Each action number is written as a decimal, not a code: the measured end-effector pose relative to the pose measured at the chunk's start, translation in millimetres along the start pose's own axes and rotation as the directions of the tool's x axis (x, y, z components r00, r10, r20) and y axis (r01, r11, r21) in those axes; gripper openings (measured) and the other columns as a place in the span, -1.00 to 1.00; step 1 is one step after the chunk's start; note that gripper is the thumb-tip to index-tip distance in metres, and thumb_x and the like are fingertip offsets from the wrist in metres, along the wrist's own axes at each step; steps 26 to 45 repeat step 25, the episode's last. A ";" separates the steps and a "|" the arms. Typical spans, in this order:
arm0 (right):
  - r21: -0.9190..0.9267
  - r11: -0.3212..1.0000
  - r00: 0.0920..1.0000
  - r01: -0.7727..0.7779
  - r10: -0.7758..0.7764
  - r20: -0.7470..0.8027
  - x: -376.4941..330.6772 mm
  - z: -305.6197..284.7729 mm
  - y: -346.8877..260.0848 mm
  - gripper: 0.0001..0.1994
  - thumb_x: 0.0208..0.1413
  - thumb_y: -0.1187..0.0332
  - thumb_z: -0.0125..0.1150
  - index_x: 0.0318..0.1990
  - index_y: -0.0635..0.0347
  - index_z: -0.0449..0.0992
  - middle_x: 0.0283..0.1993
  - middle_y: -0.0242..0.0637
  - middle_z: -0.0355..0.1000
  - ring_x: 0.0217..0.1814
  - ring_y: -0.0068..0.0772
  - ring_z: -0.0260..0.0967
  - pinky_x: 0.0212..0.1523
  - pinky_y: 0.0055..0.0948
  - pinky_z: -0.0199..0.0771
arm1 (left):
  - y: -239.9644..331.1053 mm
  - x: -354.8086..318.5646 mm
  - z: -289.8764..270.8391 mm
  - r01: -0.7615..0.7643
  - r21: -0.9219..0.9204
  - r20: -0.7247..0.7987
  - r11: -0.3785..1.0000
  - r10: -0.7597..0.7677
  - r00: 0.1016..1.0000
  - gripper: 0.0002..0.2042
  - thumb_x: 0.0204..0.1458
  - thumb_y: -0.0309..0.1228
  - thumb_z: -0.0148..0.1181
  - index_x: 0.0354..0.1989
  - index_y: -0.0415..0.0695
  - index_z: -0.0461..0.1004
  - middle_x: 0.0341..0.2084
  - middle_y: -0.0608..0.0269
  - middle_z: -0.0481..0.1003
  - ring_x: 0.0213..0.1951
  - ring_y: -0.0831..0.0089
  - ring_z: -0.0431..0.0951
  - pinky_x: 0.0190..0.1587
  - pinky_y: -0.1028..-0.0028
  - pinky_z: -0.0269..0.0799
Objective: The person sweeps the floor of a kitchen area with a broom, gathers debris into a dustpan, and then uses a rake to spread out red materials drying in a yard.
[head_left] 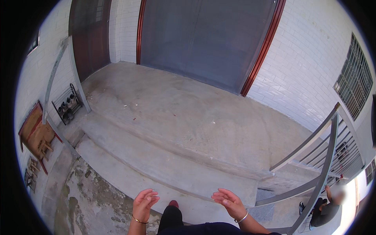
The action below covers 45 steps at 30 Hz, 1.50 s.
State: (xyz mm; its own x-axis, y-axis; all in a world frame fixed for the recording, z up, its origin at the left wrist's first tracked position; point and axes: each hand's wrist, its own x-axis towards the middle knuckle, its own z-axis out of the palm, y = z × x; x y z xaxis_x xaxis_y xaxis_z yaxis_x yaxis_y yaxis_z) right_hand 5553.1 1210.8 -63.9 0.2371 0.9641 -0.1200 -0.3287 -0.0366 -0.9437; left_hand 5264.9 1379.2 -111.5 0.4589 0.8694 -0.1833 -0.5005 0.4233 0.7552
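Both of my hands are raised in front of my body, above the concrete steps (156,156). My left hand (144,204) has its fingers loosely bent and apart from the palm, with nothing in them; a thin gold-coloured bracelet circles that wrist. My right hand (230,204) is held likewise, empty, with a silver-coloured bangle at the wrist. Neither hand touches anything. Between them, lower down, one of my legs in dark trousers ends in a reddish shoe (173,203) at the bottom step.
Ahead lies a concrete landing (164,94) before a large grey screened door (203,39). A metal railing (329,145) edges the right side, with a seated person (327,211) beyond it. At left stand a shoe rack (67,105) and a wooden board (37,131); mossy ground (94,199) lies below.
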 end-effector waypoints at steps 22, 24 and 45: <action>0.317 0.940 0.965 0.124 -0.040 -0.258 290.5 -80.0 -312.2 -0.47 0.07 0.33 0.02 0.20 0.22 0.08 0.14 -0.09 0.19 0.19 -0.14 0.15 0.15 -0.23 0.15 | 183.8 366.4 308.4 0.330 0.181 0.369 0.927 -0.375 0.851 -0.65 0.02 -0.49 0.00 0.03 -0.24 0.24 -0.10 -0.04 0.39 -0.12 0.14 0.45 -0.01 0.24 0.37; 0.265 0.950 0.959 0.168 -0.095 -0.268 314.6 -88.2 -353.7 -0.47 0.07 0.34 0.03 0.20 0.22 0.08 0.14 -0.09 0.20 0.19 -0.14 0.15 0.15 -0.25 0.16 | 200.5 393.9 339.4 0.284 0.137 0.422 0.949 -0.315 0.850 -0.65 0.03 -0.51 -0.02 0.02 -0.27 0.24 -0.10 -0.06 0.38 -0.10 0.16 0.44 0.00 0.27 0.36; 0.262 0.943 0.954 0.205 -0.133 -0.270 328.5 -89.1 -370.9 -0.47 0.06 0.34 0.02 0.20 0.23 0.08 0.13 -0.10 0.20 0.18 -0.15 0.16 0.15 -0.26 0.16 | 210.3 405.5 348.7 0.263 0.101 0.415 0.959 -0.281 0.865 -0.65 0.03 -0.51 -0.02 0.02 -0.27 0.24 -0.10 -0.07 0.38 -0.10 0.16 0.44 -0.01 0.27 0.36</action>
